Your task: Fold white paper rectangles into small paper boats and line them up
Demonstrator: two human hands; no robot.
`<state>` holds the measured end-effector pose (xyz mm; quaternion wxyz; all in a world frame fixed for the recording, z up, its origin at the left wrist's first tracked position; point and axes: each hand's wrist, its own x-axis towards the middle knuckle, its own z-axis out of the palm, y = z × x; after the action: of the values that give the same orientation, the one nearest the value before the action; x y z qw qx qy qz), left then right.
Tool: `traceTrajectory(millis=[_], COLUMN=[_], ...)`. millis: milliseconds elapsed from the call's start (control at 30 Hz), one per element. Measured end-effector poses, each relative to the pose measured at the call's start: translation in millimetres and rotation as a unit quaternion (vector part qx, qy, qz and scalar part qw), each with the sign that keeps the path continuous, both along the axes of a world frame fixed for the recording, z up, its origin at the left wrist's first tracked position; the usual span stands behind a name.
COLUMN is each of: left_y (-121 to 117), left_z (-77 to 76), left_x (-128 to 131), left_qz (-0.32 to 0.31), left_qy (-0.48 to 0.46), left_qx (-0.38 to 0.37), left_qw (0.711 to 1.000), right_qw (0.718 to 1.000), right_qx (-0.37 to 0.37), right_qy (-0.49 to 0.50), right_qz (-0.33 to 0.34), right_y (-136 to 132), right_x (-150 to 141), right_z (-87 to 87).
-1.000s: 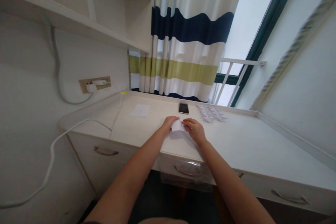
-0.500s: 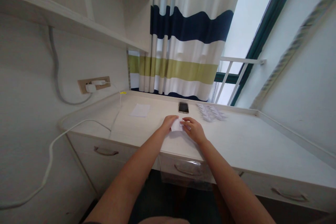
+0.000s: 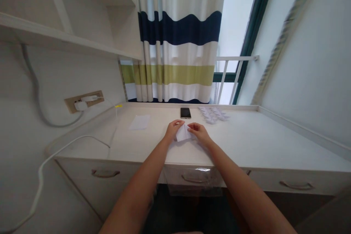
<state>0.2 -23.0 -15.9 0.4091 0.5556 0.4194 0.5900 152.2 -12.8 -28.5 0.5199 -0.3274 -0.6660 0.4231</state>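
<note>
Between my two hands is a small white sheet of paper (image 3: pixel 183 134), partly folded, with a crease line down its upper part. My left hand (image 3: pixel 173 128) is closed on its left edge, thumb towards the top. On the other side, my right hand (image 3: pixel 199 131) pinches the right edge with thumb and fingers. Both hands are low over the desk near its front. Beyond them lie a phone (image 3: pixel 185 113) and, to its right, several folded white paper pieces (image 3: pixel 213 114) in rows. A flat stack of white paper (image 3: pixel 139 122) rests to the left.
The white desk (image 3: pixel 263 139) has a raised rim at the back and drawers in front. A white cable (image 3: pixel 82 137) runs over its left end. Wall plugs (image 3: pixel 85 103) are at the left, under a shelf (image 3: pixel 82 44). A striped curtain (image 3: pixel 178 55) hangs behind.
The view has turned slightly to the right. The paper is tilted differently and shows its crease; my right hand's fingers have shifted along its right edge.
</note>
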Motion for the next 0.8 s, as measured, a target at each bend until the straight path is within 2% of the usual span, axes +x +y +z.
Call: traceTrajectory(millis=[67, 133, 200, 267, 467, 667, 800], left_y=[-0.3, -2.1, -5.1, -7.4, -4.1, -5.1, -8.5], left_z=[0.4, 0.3, -0.1, -1.1, -4.6, -0.8, 1.6], left_x=[1.1, 3.6, 6.6, 8.8, 7.4, 8.2, 8.8], left_qz=[-0.002, -0.03, -0.078, -0.094, -0.02, 0.006, -0.002], left_qy=[-0.042, -0.08, -0.084, -0.067, 0.014, 0.122, 0.143], left_qx=[-0.032, -0.074, -0.108, -0.124, -0.096, -0.079, -0.076], left_qw=[0.999, 0.994, 0.988, 0.985, 0.995, 0.989, 0.987], right_qw=[0.999, 0.997, 0.994, 0.993, 0.995, 0.998, 0.996], right_qx=[-0.014, -0.031, -0.042, -0.046, -0.049, -0.021, 0.002], right_qy=[0.031, 0.071, 0.1, 0.11, 0.089, 0.031, 0.014], right_qz=[-0.014, -0.023, -0.021, -0.012, -0.018, -0.057, -0.083], right_y=[0.5, 0.3, -0.4, -1.3, -2.7, -1.4, -0.5], right_x=[0.1, -0.2, -1.1, -2.3, -3.0, 0.3, 0.1], right_z=[1.6, 3.7, 5.6, 6.6, 7.6, 8.5, 7.4])
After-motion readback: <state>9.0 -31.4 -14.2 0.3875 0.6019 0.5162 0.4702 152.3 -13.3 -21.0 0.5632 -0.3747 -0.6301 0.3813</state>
